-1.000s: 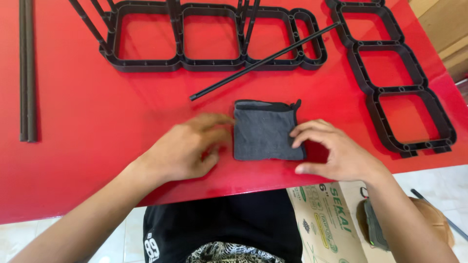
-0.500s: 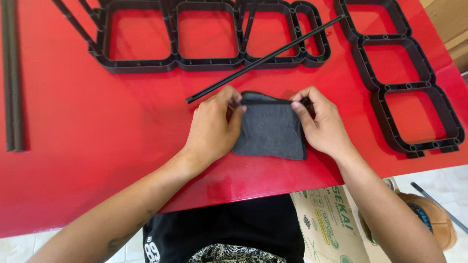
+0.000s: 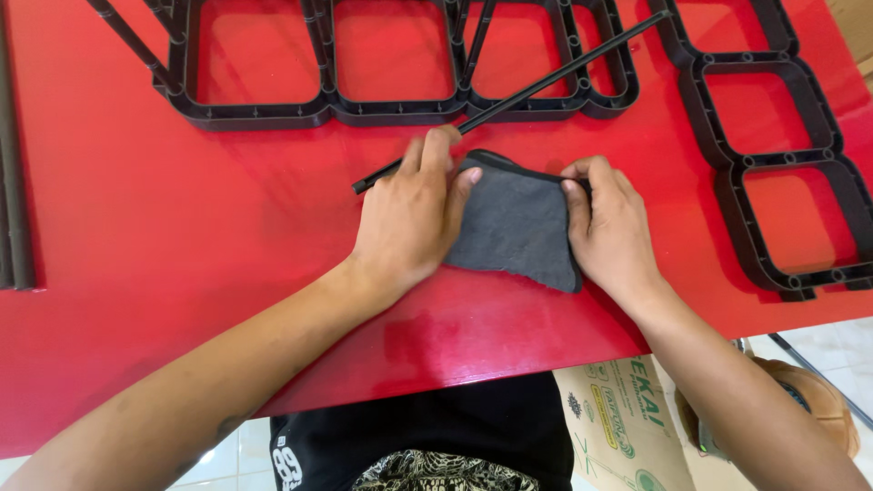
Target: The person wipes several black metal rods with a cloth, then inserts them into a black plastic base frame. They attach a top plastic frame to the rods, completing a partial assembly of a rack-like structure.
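- Vs 1 s ago: both hands were resting at the sides of the grey fabric pouch (image 3: 518, 223), fingers loose; now they're up at its top edge. Vs 0.5 s ago: nearly same grip, hands a bit tighter on the top corners, pouch tilted slightly w/ lower right corner nearer the worktop edge.
- Left hand (image 3: 409, 214): palm down, lying over the pouch's left part, fingers stretched fwd and close together, thumb on the cloth near the top-left corner; fingertips reach the thin black rod (image 3: 518, 95) and look to touch it.
- Right hand (image 3: 614, 227): palm down along pouch's right edge, fingers curled, pinching the top-right corner betw. thumb and fingers.
- Both forearms come in from the near edge, angled inward toward the pouch.
- Pouch: flat on the red worktop (image 3: 182, 218), near its front edge, betw. the two hands; dark rim shows along the top.
- Rod runs diagonally from just left of the left hand up to the right, over the black plastic grid frame (image 3: 400, 109).
- 2nd black frame (image 3: 773, 164) at right, apart from the hands.
- Dark bars (image 3: 14, 182) at far left edge.
- Cardboard box (image 3: 618, 427) below the worktop, right of the person's lap.
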